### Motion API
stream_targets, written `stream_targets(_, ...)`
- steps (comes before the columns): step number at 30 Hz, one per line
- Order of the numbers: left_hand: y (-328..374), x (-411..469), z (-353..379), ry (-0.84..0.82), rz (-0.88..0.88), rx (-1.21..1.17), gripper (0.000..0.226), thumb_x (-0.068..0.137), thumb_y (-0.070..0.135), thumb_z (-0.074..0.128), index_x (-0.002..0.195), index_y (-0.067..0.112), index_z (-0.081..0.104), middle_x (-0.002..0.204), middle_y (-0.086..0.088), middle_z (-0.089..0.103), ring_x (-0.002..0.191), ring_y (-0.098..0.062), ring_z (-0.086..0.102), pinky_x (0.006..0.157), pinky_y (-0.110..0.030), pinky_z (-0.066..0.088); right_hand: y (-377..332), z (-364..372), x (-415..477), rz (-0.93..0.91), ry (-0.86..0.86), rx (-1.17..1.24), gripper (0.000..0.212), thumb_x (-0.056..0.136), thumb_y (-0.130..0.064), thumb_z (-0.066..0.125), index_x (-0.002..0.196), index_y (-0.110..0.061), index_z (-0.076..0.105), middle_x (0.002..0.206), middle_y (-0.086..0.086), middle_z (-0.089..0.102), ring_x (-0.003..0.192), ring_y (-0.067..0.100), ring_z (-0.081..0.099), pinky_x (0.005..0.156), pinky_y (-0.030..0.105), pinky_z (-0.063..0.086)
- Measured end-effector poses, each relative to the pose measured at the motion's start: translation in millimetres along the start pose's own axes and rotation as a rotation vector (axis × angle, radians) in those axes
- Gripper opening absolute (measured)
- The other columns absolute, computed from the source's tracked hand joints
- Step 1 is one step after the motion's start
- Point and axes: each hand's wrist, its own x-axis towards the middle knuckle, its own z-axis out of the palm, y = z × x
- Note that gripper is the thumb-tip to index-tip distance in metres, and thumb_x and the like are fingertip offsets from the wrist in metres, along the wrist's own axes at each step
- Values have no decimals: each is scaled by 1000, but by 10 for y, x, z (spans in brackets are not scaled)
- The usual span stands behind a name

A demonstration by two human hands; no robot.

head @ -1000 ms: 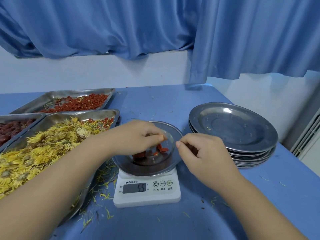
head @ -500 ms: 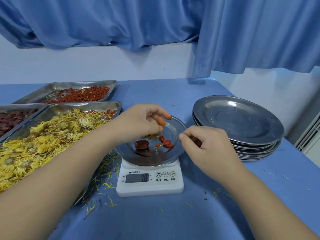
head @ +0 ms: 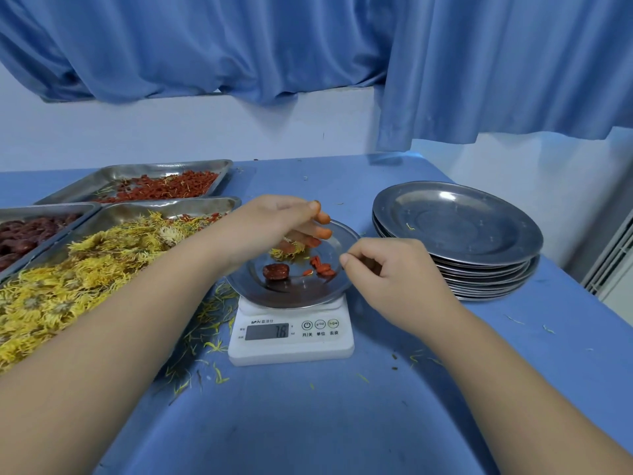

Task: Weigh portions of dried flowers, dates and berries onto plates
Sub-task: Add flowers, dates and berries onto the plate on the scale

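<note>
A small steel plate (head: 294, 293) sits on a white digital scale (head: 291, 337) whose display reads 78. On the plate lie a dark red date (head: 275, 271), a few red berries (head: 322, 267) and a tuft of yellow dried flowers (head: 287, 252). My left hand (head: 274, 219) hovers over the plate's far side with its fingers spread just above the flowers. My right hand (head: 390, 274) is curled, thumb and forefinger pinching the plate's right rim.
Three steel trays stand at the left: dried flowers (head: 85, 269) nearest, berries (head: 161, 186) behind, dates (head: 27, 231) at the far left. A stack of plates (head: 455, 234) stands right of the scale. Loose petals litter the blue table (head: 308, 423).
My left hand rose and spread its fingers, leaving a date and flowers on the plate. The scale reading went from 55 to 78. My right hand stayed at the rim.
</note>
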Motion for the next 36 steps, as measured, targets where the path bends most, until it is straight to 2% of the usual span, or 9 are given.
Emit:
stream_targets(3,-60,-37,63,-22,13,-120,16,98,11,53,107,13,66,105,-6,75,93,-19,72,88,-34,57,-13,5,0,-9,1,-9,24,89,-29,58,69,-17,65,53,-3,52,55,12,46,51,24,37)
stream_targets(7,-104,-54,144,49,70,17,33,88,-11,56,100,18,67,105,-6,73,88,-22,72,86,-38,58,-15,1,8,-16,7,-9,25,88,-29,58,67,-18,63,53,-4,52,56,11,47,53,28,40)
stream_targets(9,-87,-44,163,79,98,65,37,84,-11,59,96,23,68,101,-2,72,87,-20,70,84,-37,57,-10,1,12,-14,6,1,25,88,-29,58,67,-19,63,52,-4,52,55,11,46,52,27,39)
stream_targets(12,-67,-18,165,91,137,102,34,81,-5,67,96,25,70,97,3,71,74,-4,64,68,-23,55,-8,5,13,-11,1,7,23,88,-30,58,68,-20,64,52,-6,51,55,10,47,51,24,37)
stream_targets(17,-110,6,130,111,127,-17,15,89,11,67,96,24,71,85,5,70,67,-5,63,58,-18,49,-15,1,6,-19,-7,-3,22,88,-30,57,70,-20,65,54,-6,54,57,10,49,52,24,39)
stream_targets(22,-234,-17,154,152,132,-231,26,94,5,60,90,26,74,89,8,74,75,-11,69,66,-23,54,-29,-1,1,-24,-15,-5,21,88,-29,58,70,-21,66,54,-9,53,56,8,49,52,23,38)
stream_targets(27,-314,-43,150,224,162,-277,31,73,12,70,88,38,75,94,14,72,78,-12,69,73,-26,54,-57,0,5,-29,-21,-1,21,88,-28,58,71,-20,66,56,-5,57,57,12,50,55,31,44)
stream_targets(32,-339,-124,115,285,192,-218,39,76,0,72,99,32,71,96,12,72,72,-6,66,73,-22,55,-76,5,-1,-31,-43,-12,23,89,-30,56,72,-20,67,57,-5,58,56,12,51,56,33,45)
stream_targets(36,-304,-170,138,286,186,-195,39,82,-10,65,99,25,67,106,4,70,88,-6,71,71,-18,56,-72,17,-3,-34,-39,-7,23,88,-32,56,71,-22,67,54,-5,56,54,12,49,51,27,41)
